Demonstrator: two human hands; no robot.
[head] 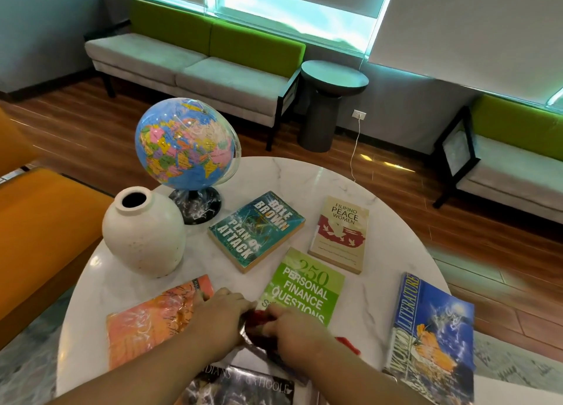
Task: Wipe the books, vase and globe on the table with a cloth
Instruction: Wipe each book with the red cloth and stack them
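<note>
A round marble table (380,221) holds glossy books (256,231), a matte round vase (143,234) and a globe (185,142). At its near edge the right hand (292,334) clutches a crumpled red cloth (259,316); the left hand (219,316) meets it, grip unclear.

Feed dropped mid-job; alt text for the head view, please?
The left hand and right hand meet on a red cloth at the near edge of a round marble table. Six books lie flat around them; a cream vase and globe stand far left.

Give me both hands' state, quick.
Left hand: grips the red cloth.
Right hand: grips the same cloth.
</note>
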